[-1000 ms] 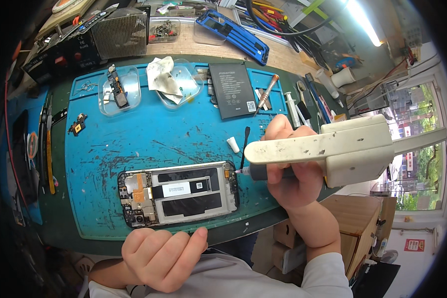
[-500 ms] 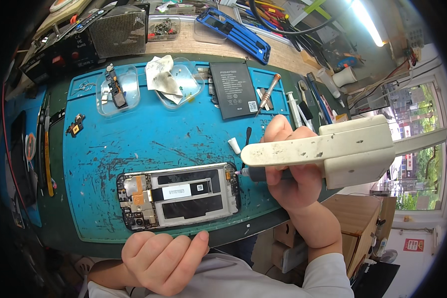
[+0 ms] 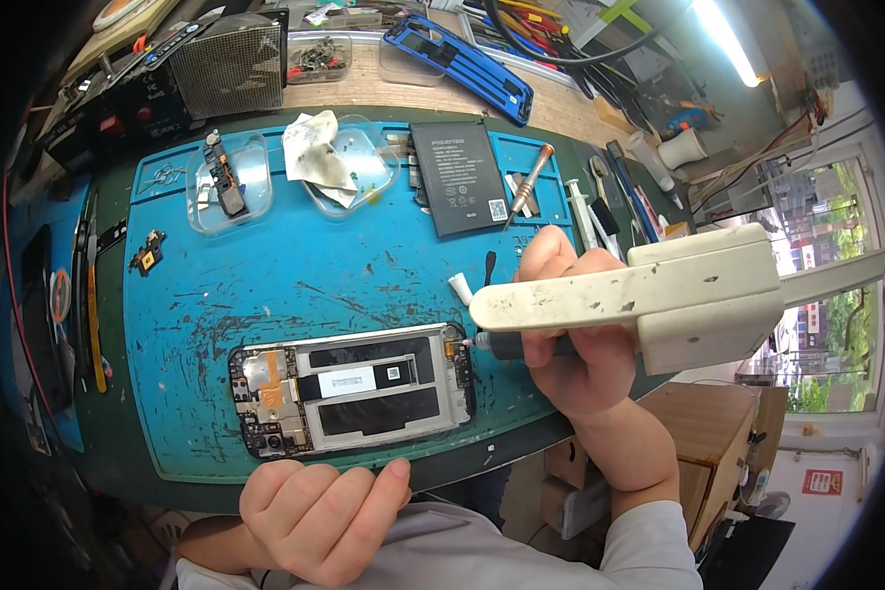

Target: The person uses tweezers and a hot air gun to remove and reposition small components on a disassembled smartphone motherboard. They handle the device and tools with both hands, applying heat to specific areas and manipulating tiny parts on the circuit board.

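Note:
My right hand (image 3: pixel 590 369) grips a cream-coloured glue gun (image 3: pixel 698 285) with a long flat lever, its fingers wrapped beneath. A dark glue tube (image 3: pixel 506 344) juts from it, and its narrow pinkish tip touches or hovers at the right end of an opened phone (image 3: pixel 290 366); which, I cannot tell. The phone lies without its back cover on the blue mat (image 3: pixel 197 315), showing circuit boards, orange tape and a light frame with black panels. Just in front of the mat, my left hand (image 3: pixel 315 511) is closed, fingers curled, with nothing visible in it. A white cap (image 3: pixel 460 289) lies near the tube.
A black phone battery (image 3: pixel 457 182) and a screwdriver (image 3: pixel 529 187) lie at the back. Two clear trays (image 3: pixel 256 211) hold small parts and a stained paper. A camera module (image 3: pixel 147 253) sits left. Blue phone cover (image 3: pixel 462 69), tools and wires crowd behind.

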{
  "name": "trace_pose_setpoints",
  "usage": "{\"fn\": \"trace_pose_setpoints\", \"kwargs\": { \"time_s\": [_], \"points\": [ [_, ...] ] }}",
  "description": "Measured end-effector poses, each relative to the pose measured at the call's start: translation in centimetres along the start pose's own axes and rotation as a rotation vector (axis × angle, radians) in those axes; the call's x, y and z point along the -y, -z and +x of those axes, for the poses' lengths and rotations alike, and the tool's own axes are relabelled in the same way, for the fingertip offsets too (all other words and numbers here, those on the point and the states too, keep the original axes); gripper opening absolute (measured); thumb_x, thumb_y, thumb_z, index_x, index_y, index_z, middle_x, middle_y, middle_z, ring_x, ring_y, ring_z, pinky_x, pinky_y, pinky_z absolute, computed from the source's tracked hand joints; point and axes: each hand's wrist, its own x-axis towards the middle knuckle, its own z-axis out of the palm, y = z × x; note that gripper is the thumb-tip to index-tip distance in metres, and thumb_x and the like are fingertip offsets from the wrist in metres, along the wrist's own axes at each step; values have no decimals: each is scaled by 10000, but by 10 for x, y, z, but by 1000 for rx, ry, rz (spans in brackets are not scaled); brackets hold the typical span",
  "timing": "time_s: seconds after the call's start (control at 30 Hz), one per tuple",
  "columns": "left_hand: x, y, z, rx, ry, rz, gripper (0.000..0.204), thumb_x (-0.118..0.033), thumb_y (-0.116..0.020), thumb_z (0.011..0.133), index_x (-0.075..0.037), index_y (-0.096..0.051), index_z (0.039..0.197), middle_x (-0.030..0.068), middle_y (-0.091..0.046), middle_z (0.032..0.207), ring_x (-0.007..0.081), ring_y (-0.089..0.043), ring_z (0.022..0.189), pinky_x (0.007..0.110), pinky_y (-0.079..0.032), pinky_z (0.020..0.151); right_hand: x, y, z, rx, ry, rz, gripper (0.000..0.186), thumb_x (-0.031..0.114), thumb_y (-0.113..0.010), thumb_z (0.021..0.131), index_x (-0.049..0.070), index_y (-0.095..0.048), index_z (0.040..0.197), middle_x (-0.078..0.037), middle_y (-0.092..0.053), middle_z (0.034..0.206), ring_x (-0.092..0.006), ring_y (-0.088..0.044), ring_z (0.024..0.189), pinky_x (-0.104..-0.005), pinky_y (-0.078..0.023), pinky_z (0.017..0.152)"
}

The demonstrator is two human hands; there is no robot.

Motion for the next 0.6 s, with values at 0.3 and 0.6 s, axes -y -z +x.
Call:
{"fn": "trace_pose_setpoints", "kwargs": {
  "time_s": [0.3, 0.6],
  "points": [
    [-1, 0, -1, 0, 17, -1, 198, -79, -767, 860, -32, -786, 1051, 5, -659, 830, 169, -546, 668, 335, -376, 608, 0, 2, 0, 1, 7, -19, 186, 278, -567, 1007, 115, -549, 918, -24, -605, 701, -184, -476, 871, -274, -412, 705],
    [-2, 1, 0, 19, 18, 7, 219, -74, -763, 860, -26, -781, 1072, 6, -657, 841, 170, -547, 668, 338, -371, 609, 0, 2, 0, 5, 7, -8, 193, 287, -589, 1003, 115, -555, 924, -31, -619, 715, -188, -480, 876, -276, -413, 706]
  ]
}}
